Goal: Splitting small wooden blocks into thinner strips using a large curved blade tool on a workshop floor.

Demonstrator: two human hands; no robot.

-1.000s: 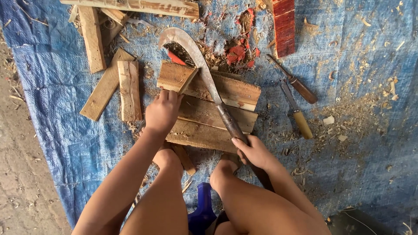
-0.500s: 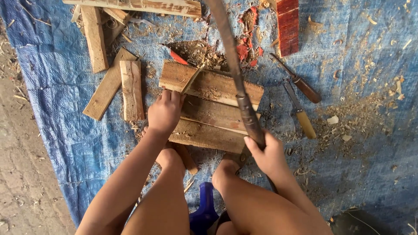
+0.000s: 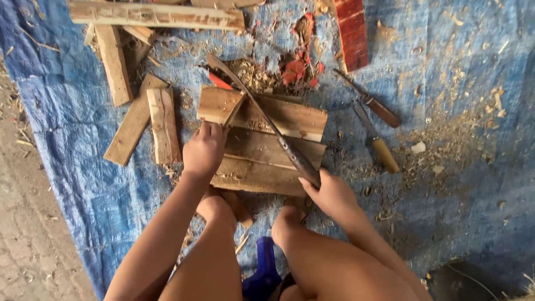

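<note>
My right hand (image 3: pixel 332 195) grips the handle of a long curved machete (image 3: pixel 262 114). Its blade lies edge-down across a small wooden piece (image 3: pixel 218 106) at the top left of a stack of boards. My left hand (image 3: pixel 204 150) rests on the stacked wooden boards (image 3: pixel 267 159), fingers touching the lower edge of the small piece just left of the blade. My knees sit below the boards.
A blue tarp (image 3: pixel 457 184) covered in wood chips lies under everything. Two chisels (image 3: pixel 374 106) (image 3: pixel 379 142) lie to the right. A red painted plank (image 3: pixel 352 33) is at the top, loose wood offcuts (image 3: pixel 139 120) at the left, bare ground (image 3: pixel 28 223) beyond.
The machete was raised half a second ago and has come down onto the small wooden piece. My left hand has stayed on the boards.
</note>
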